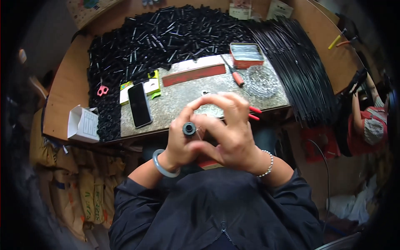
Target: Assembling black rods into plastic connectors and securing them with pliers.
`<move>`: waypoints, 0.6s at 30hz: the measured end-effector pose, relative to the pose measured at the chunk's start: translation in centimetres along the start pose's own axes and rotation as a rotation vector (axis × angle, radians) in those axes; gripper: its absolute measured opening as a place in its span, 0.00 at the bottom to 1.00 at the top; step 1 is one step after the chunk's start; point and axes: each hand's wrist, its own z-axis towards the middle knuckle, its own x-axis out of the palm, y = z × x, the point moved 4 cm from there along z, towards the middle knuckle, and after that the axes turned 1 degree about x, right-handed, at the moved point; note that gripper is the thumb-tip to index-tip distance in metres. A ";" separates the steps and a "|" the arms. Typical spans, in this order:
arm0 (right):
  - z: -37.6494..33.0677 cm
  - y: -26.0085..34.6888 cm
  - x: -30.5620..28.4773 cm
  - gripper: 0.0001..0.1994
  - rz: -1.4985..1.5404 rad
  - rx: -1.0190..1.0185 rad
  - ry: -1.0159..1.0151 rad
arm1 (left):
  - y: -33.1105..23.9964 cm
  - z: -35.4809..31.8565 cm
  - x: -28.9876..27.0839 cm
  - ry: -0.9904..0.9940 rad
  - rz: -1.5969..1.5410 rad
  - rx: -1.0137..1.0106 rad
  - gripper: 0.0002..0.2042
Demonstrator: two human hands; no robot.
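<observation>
My left hand (179,139), with a pale bangle at its wrist, is closed round a short black tube (189,128) whose round end with a hole faces up. My right hand (233,133), with a beaded bracelet, is curled against the left one, its fingers bent toward the tube. Those fingertips are blurred, and a thin, shiny strand shows by them; what they pinch I cannot make out. Both hands are in front of the near edge of a speckled board (175,100). Beside the right hand stick out the red handles of a tool (254,113).
A large heap of black tubes (166,37) covers the back, with long black rods (296,71) at right. On the board lie a phone (140,105), a red-sided bar (194,75), a screwdriver (237,78), a tin (246,55) and a clear dish (261,81). Pink scissors (102,89) lie left. Another person (371,121) sits right.
</observation>
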 end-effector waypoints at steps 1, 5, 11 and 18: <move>-0.4 0.0 0.5 0.14 -0.057 -0.015 -0.059 | -0.3 0.6 0.5 -0.013 -0.093 -0.063 0.30; -2.0 -0.8 0.2 0.06 -0.007 -0.075 -0.042 | 0.0 -0.3 0.2 -0.089 0.106 -0.147 0.18; -7.9 -13.3 2.4 0.10 -0.396 0.163 0.178 | 0.7 -0.7 -2.2 -0.172 -0.041 -0.264 0.16; -8.8 -14.2 2.5 0.07 -0.214 0.435 0.280 | 0.9 0.0 -3.0 -0.226 0.077 -0.208 0.17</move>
